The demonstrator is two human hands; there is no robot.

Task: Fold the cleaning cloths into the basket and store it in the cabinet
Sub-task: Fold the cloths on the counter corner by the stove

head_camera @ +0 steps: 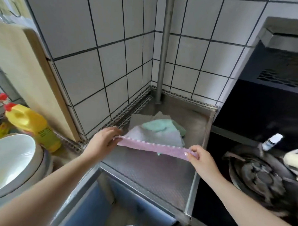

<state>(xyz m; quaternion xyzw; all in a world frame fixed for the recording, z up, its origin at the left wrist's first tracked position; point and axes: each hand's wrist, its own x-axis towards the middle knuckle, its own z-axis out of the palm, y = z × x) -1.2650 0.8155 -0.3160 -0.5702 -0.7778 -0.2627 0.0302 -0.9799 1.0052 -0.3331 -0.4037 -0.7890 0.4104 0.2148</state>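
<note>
Both forearms nearest; we pinch pink cloth point(153, 147) taut, left hand point(102, 139) and right hand point(200, 157) clamped on opposite corners. Cloth pile point(159, 130) just beyond grip. Keep edge level, match corners, fold.

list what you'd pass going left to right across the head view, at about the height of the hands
white bowl → yellow bottle → left hand → pink cloth held taut between both hands → right hand → gas burner
</note>
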